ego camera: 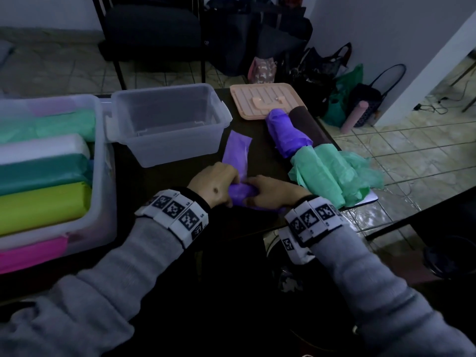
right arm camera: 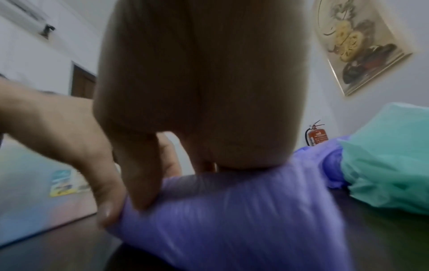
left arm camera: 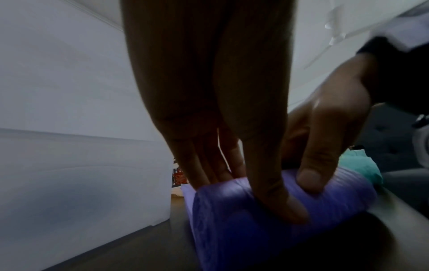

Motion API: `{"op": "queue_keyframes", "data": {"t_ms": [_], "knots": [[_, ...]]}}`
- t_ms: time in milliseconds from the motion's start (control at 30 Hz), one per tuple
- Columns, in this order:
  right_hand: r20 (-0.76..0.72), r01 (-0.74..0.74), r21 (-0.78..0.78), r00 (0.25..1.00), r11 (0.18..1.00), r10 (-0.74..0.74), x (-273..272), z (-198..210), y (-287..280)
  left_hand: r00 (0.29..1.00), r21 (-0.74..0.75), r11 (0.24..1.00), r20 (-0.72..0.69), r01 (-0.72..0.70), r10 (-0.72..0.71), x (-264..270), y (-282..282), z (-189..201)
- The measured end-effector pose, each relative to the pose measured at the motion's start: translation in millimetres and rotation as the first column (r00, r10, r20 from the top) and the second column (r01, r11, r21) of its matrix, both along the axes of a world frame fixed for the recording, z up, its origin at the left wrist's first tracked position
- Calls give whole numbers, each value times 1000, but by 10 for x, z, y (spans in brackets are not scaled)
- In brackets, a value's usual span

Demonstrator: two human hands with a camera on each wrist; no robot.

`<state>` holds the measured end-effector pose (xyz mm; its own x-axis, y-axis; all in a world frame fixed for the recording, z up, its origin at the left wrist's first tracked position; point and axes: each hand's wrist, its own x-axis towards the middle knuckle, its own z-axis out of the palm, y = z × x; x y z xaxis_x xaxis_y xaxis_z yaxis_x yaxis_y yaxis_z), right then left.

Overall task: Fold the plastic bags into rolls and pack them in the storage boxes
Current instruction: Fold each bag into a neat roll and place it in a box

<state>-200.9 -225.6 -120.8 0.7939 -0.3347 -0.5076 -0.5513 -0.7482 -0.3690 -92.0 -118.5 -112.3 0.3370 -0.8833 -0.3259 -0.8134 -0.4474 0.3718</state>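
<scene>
A purple plastic bag (ego camera: pixel 242 193) lies on the dark table (ego camera: pixel 257 155), its near end wound into a thick roll (left arm camera: pixel 232 220) and its flat tail (ego camera: pixel 237 150) stretching away from me. My left hand (ego camera: pixel 233 188) grips the roll's left part, fingers behind it and thumb in front. My right hand (ego camera: pixel 251 193) holds the right part, its thumb (left arm camera: pixel 311 179) pressing into the plastic. An empty clear storage box (ego camera: pixel 167 122) stands just beyond the tail. The right wrist view shows the purple bag (right arm camera: pixel 232 210) blurred under my right hand (right arm camera: pixel 176 183).
A large clear box (ego camera: pixel 100 176) at the left holds green, white, teal, yellow and pink rolls. A pink lid (ego camera: pixel 265 99) lies at the far side. A purple bundle (ego camera: pixel 286 135), a brown roll (ego camera: pixel 306 122) and loose green bags (ego camera: pixel 324 171) fill the table's right edge.
</scene>
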Motion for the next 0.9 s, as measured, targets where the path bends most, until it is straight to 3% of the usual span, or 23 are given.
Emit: {"op": "queue_keyframes", "data": {"t_ms": [100, 167, 267, 500, 700, 900], "knots": [[261, 101, 5, 960, 995, -99, -79, -88, 19, 1000, 3, 1000, 3, 17, -17, 40, -47, 25], [387, 115, -149, 921, 982, -49, -137, -134, 88, 999, 20, 999, -8, 38, -37, 86, -92, 67], [421, 88, -350, 904, 933, 72, -197, -182, 212, 998, 56, 997, -39, 51, -49, 145, -153, 115], [271, 1, -404, 955, 915, 118, -129, -203, 204, 998, -32, 999, 40, -43, 45, 82, -219, 66], [187, -2, -368, 979, 930, 77, -51, -165, 123, 997, -13, 1000, 75, 23, -22, 54, -119, 38], [82, -34, -302, 995, 953, 61, -56, -103, 199, 998, 103, 994, -39, 45, -41, 89, -100, 72]]}}
